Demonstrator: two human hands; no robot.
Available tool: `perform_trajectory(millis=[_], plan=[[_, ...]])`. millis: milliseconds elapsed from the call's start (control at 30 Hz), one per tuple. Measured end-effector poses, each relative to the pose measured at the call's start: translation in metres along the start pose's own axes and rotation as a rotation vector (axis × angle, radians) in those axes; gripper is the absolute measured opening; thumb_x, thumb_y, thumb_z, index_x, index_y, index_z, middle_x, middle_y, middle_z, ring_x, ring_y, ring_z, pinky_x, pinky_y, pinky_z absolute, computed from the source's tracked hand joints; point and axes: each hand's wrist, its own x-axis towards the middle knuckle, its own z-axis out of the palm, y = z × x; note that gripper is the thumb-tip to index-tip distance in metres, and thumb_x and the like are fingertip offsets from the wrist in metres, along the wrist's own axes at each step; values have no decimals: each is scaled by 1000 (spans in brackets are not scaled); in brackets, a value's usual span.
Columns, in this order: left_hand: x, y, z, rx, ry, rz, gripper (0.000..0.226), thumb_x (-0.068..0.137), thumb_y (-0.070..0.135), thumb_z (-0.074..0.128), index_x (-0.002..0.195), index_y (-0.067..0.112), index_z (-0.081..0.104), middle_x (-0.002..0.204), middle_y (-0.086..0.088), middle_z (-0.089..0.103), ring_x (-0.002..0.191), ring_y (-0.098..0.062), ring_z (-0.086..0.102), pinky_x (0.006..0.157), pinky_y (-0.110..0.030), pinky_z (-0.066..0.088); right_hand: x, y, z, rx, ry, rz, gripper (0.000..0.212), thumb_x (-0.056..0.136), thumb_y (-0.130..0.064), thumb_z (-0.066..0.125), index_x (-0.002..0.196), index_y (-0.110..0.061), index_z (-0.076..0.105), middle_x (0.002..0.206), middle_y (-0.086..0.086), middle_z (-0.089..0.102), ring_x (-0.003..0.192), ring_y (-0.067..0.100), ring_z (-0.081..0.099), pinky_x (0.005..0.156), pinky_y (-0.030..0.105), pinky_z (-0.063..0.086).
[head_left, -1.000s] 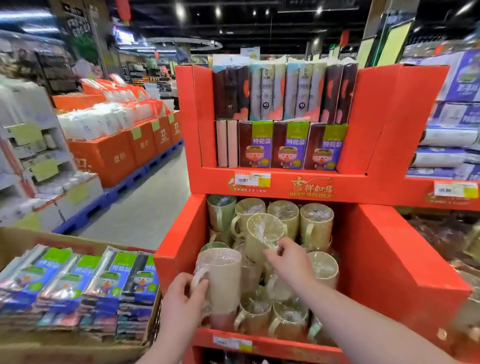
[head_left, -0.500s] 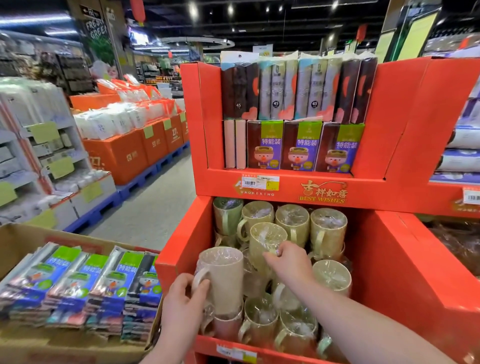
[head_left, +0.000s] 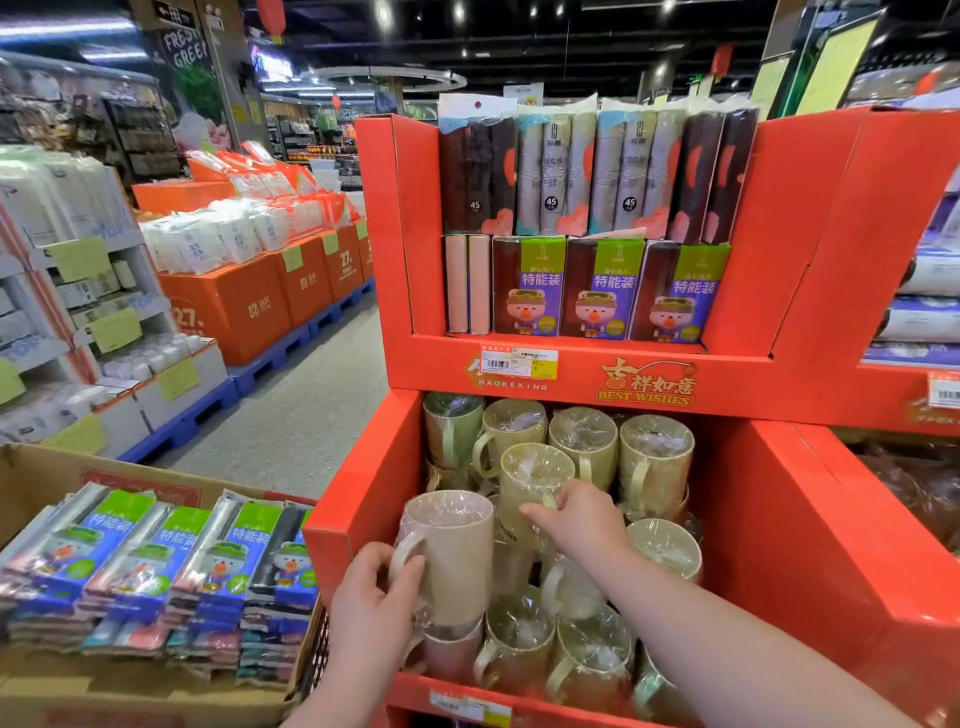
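Mugs in clear wrap are being arranged in the red display bin (head_left: 810, 519), and that looks like the step in hand. The left hand (head_left: 371, 597) curls round the handle side of a beige mug (head_left: 457, 551) at the bin's front left corner. The right hand (head_left: 582, 525) grips a pale green mug (head_left: 530, 475) near the bin's middle. Next, I'd judge, each mug needs a level seat on the layer below. Whether the beige mug already rests on the one beneath is unclear, the right fingertips hide behind their mug, and the price label (head_left: 470, 706) on the bin's front lip is unreadable
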Motion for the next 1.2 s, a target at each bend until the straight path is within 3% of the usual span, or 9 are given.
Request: perform_trajectory(millis=[133, 333, 567, 800, 933, 1033, 1200], plan=[[1, 2, 2, -13, 6, 2, 19, 85, 16, 67, 70, 12, 57, 63, -4, 60, 60, -18, 51, 59, -32, 37, -3, 7, -2, 31, 0, -7, 51, 80, -56, 64, 64, -18, 35, 60, -5, 39, 56, 13, 38, 51, 28, 29], [2, 5, 9, -36, 29, -16, 19, 84, 17, 68, 72, 8, 57, 69, -7, 61, 66, -18, 52, 62, -31, 37, -9, 13, -5, 18, -21, -27, 53, 81, -53, 65, 58, -19, 32, 54, -4, 32, 57, 17, 36, 53, 30, 28], [29, 14, 32, -24, 101, 31, 22, 84, 16, 66, 69, 6, 53, 75, -8, 59, 76, -25, 55, 69, -40, 41, -15, 18, -4, -38, -36, -86, 45, 85, -49, 62, 62, -19, 38, 58, -2, 41, 55, 15, 39, 52, 28, 29], [49, 9, 50, 45, 71, 38, 29, 82, 12, 67, 64, 10, 45, 75, -9, 52, 76, -30, 50, 70, -40, 38, -15, 19, -5, -39, -36, -76, 33, 87, -48, 60, 81, -16, 61, 77, -2, 65, 70, 13, 58, 62, 28, 44], [56, 7, 57, 30, 76, 41, 34, 82, 10, 67, 61, 14, 41, 75, -9, 51, 76, -29, 49, 71, -40, 38, -16, 17, -5, -4, -11, -83, 28, 88, -44, 60, 89, -17, 63, 81, -4, 65, 75, 13, 60, 62, 25, 44], [58, 5, 61, 30, 77, 20, 35, 82, 11, 68, 61, 15, 40, 75, -9, 51, 73, -27, 47, 67, -36, 33, -16, 13, -3, 6, 6, -90, 30, 89, -42, 61, 80, -14, 60, 71, -4, 60, 64, 13, 53, 53, 22, 37], [57, -4, 62, 132, -34, -30, 34, 83, 23, 68, 65, 17, 40, 80, -9, 54, 73, -26, 47, 64, -33, 31, -11, 8, 1, 29, -4, -62, 34, 88, -42, 62, 68, -17, 50, 64, -2, 55, 60, 16, 49, 54, 26, 37]])
